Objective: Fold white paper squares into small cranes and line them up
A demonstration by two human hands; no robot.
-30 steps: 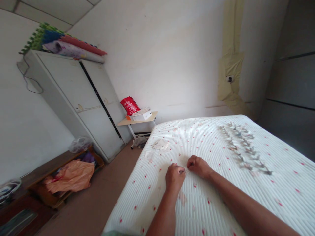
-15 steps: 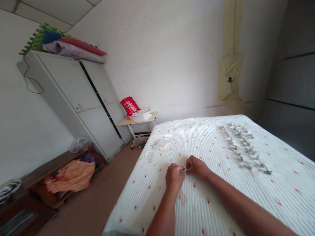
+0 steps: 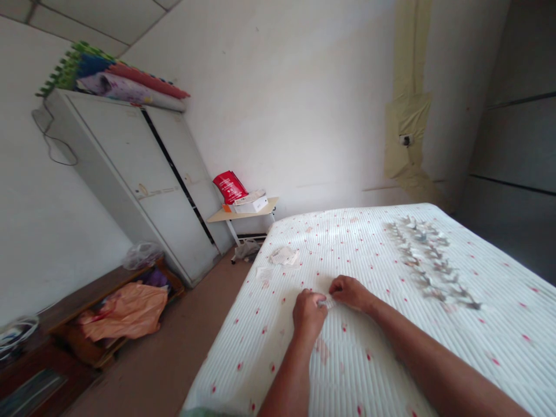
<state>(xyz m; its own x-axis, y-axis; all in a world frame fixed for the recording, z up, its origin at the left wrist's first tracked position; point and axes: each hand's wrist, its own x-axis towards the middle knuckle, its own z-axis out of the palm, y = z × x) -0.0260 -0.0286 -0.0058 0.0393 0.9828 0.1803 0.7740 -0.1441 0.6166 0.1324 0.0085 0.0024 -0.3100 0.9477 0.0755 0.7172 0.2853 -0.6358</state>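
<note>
Looks forward and down from the head, across the bed [image 3: 343, 243]. Takes in left hand [image 3: 307, 311] and right hand [image 3: 351, 292] nearby, wall [image 3: 304, 116] beyond.

Bed cover [image 3: 347, 359]: ridgy cloth | folded bits [image 3: 441, 266], right: dull paper, from here | cupboard [image 3: 125, 150], far left: smooth, like metal | orange bag [image 3: 125, 313], left: crinkly plastic

Diffuse, moderate light; source out of view. The wall [image 3: 304, 127] is palest near its middle, and mild glare whitens the far part of the bed [image 3: 347, 359]. The panels [image 3: 516, 145] at the right edge are dim. Soft shade flanks the left hand [image 3: 308, 313]. Wide-angle distortion tilts the cabinet [image 3: 130, 168]. The small figures [image 3: 434, 266] appear blurred, their details indistinct.
</note>
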